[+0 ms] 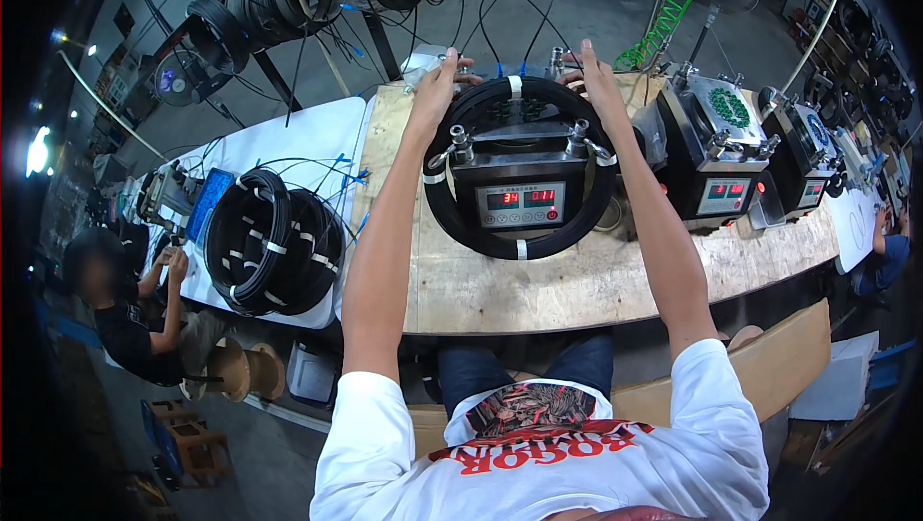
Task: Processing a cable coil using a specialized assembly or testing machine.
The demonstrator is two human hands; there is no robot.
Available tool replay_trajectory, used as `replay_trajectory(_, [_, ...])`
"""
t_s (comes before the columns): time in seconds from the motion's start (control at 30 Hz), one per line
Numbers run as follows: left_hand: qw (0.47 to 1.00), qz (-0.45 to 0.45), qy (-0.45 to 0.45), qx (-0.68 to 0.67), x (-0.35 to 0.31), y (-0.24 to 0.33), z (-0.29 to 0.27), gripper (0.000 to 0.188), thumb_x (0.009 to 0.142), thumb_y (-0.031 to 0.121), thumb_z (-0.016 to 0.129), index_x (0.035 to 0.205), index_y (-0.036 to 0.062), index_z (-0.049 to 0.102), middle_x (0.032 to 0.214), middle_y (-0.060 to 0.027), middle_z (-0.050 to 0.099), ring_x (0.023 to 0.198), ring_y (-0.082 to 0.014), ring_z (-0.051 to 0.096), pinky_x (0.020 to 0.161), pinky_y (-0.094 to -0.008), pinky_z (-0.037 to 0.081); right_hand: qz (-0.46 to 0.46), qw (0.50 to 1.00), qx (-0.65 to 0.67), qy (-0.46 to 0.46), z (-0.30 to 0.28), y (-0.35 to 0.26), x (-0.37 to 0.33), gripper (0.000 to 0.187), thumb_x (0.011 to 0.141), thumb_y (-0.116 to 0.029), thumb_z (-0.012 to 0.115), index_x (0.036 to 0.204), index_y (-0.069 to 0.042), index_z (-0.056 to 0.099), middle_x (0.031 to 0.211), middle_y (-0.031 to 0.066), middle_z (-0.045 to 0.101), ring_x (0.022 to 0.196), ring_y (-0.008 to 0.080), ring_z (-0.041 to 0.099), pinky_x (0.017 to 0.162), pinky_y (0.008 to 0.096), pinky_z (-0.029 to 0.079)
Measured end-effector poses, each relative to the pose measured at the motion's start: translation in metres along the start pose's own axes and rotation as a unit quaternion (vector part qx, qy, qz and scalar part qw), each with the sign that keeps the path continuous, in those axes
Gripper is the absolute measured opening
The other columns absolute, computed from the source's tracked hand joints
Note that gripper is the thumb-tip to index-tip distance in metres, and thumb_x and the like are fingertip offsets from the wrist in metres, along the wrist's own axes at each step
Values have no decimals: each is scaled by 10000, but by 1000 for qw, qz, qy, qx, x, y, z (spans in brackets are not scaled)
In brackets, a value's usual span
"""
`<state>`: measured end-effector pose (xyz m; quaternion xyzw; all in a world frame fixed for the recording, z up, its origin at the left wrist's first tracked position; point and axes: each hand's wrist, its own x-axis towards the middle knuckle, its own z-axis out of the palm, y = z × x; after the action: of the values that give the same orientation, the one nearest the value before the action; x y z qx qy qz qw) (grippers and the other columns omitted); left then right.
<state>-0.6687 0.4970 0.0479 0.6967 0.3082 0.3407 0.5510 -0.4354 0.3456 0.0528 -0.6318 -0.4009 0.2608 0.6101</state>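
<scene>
Nearest the person's white shirt [538, 468], a plywood bench [471, 295] carries a metal machine [519, 170] with a lit red display. A black cable coil [458, 230], bound with white tape, rings the machine's front above the bench (what bears its weight is hard to tell). It should handle as fairly heavy, springy rather than limp, with a smooth jacket that may slip; the sturdiest hold is probably two-handed, at opposite sides near the bindings. Farther off, beyond the coil's upper edge, the left hand [440, 86] and right hand [600, 84] face each other, fingers spread, with nothing visibly pinched. Between them stand two blue cable ends [499, 70], likely the delicate part and poor handholds.
</scene>
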Motion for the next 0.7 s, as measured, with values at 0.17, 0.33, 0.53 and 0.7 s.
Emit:
replay_trajectory(0.17, [995, 0, 86, -48, -6, 6, 5, 646, 1022, 569, 399, 1103, -11, 671, 925, -96, 708, 827, -153, 621, 732, -302, 487, -13, 1000, -14, -16, -4, 1, 5, 765, 1007, -633, 318, 1182, 38, 642, 790, 133, 692, 696, 192, 626, 670, 315, 495])
replay_trajectory(0.33, [993, 4, 111, -34, -1, -2, -1, 648, 1014, 577, 418, 1110, -12, 670, 913, -85, 694, 807, -151, 614, 701, -287, 485, -27, 999, 27, -25, 1, 2, 6, 762, 1016, -622, 309, 1189, 42, 642, 838, 136, 702, 744, 180, 626, 694, 296, 490])
replay_trajectory(0.53, [999, 9, 43, 10, 3, 1, 4, 635, 1011, 593, 404, 1226, 44, 641, 1001, -97, 696, 916, -162, 618, 818, -308, 477, -45, 998, 41, -8, -4, 8, 9, 752, 1021, -605, 326, 1200, 59, 631, 857, 122, 706, 729, 145, 605, 684, 278, 485])
replay_trajectory(0.7, [999, 13, -8, 35, 7, -2, -7, 696, 1008, 635, 341, 1318, 61, 585, 1095, -108, 688, 955, -180, 634, 860, -312, 483, -43, 999, 9, -17, 3, -2, 5, 692, 1031, -559, 352, 1211, 51, 624, 837, 106, 699, 747, 143, 629, 649, 279, 483])
